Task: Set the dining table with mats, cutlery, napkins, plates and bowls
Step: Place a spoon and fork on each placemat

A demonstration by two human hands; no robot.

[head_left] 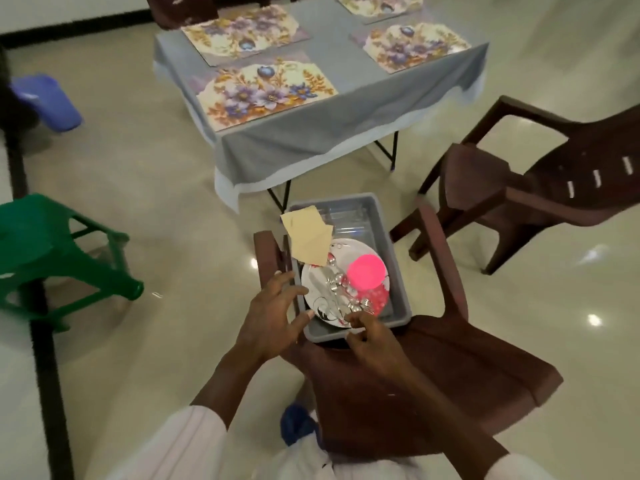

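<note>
A grey plastic tub (pixel 398 289) sits on the seat of a brown chair (pixel 433 368) below me. Inside lie white patterned plates (pixel 313 289), silver cutlery (pixel 334 284), a pink bowl (pixel 366 271) and beige napkins (pixel 306 233) that stick out over the tub's far left rim. My left hand (pixel 273 313) hovers with spread fingers over the tub's left wall. My right hand (pixel 369 336) curls at the tub's near rim, fingertips at the cutlery; whether it pinches a piece is unclear. Floral mats (pixel 263 91) lie on the grey-clothed table (pixel 311 140) beyond.
A second brown chair (pixel 540 188) stands to the right of the table, a third (pixel 173 8) at its far side. A green stool (pixel 52 247) stands on the left, a blue bin (pixel 48 98) farther back. Glossy tiled floor surrounds everything.
</note>
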